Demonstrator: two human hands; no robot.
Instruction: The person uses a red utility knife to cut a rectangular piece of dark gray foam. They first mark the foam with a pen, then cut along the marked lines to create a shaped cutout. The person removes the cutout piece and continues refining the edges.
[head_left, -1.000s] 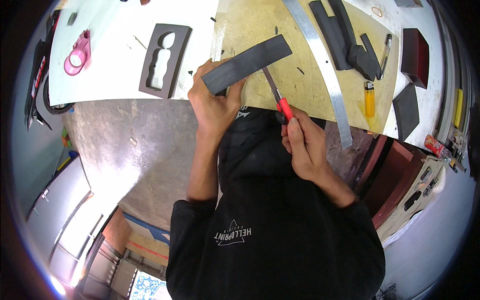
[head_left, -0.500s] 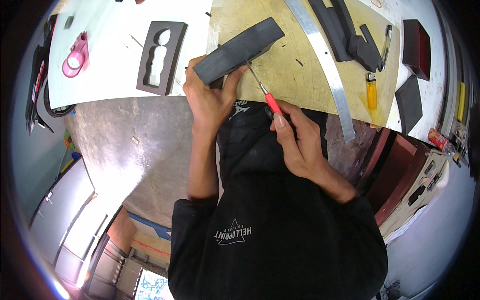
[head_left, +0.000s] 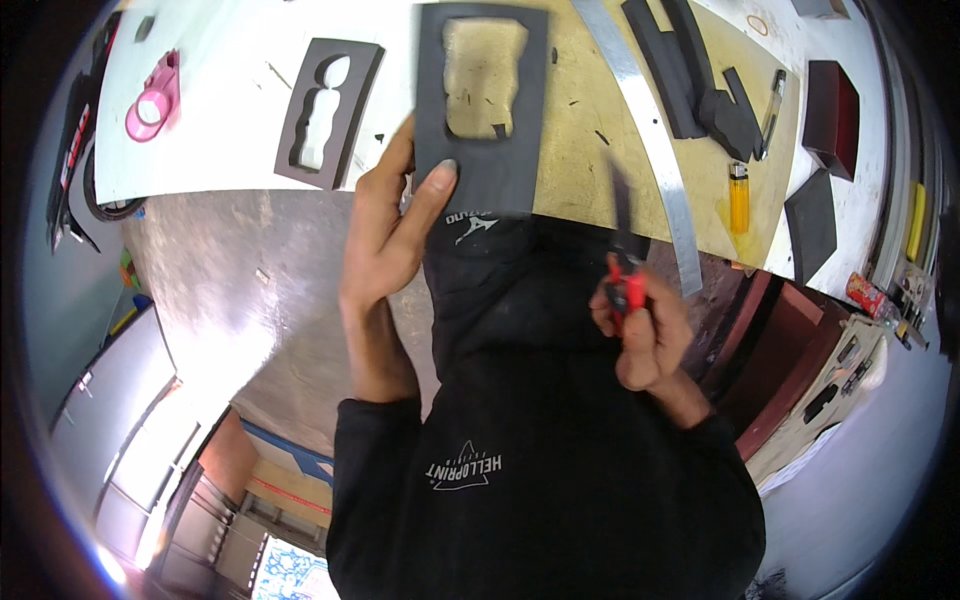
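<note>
A view looked down from the head of a person in a black hooded top; the table (head_left: pixel 240 150) ran across the top of the view, its left part white and its middle covered by a tan cutting board (head_left: pixel 590 90); a long metal ruler (head_left: pixel 640 140) lay slantwise across the board, reaching the table's near edge; the left hand (head_left: pixel 385 235) was closed on a dark grey foam panel (head_left: pixel 485 105) with a large rounded cut-out in its middle, thumb pressed on the panel's lower face and fingers behind its left side; the panel was held up flat over the near edge of the table, above the tan board, which showed through the opening; a second dark foam panel (head_left: pixel 328 112) with a wavy cut-out lay flat on the white part, just left of the held one; several dark foam strips (head_left: pixel 690 70) lay beyond the ruler towards the far right; two dark foam blocks (head_left: pixel 825 165) lay near the right edge; the right hand (head_left: pixel 645 330) was closed round a red-handled knife (head_left: pixel 625 250), blade pointing up towards the table's near edge, well apart from the held panel; a pink tape holder (head_left: pixel 155 100) lay near the left edge; a yellow lighter (head_left: pixel 738 197) lay beside the ruler, close to the near edge.
</note>
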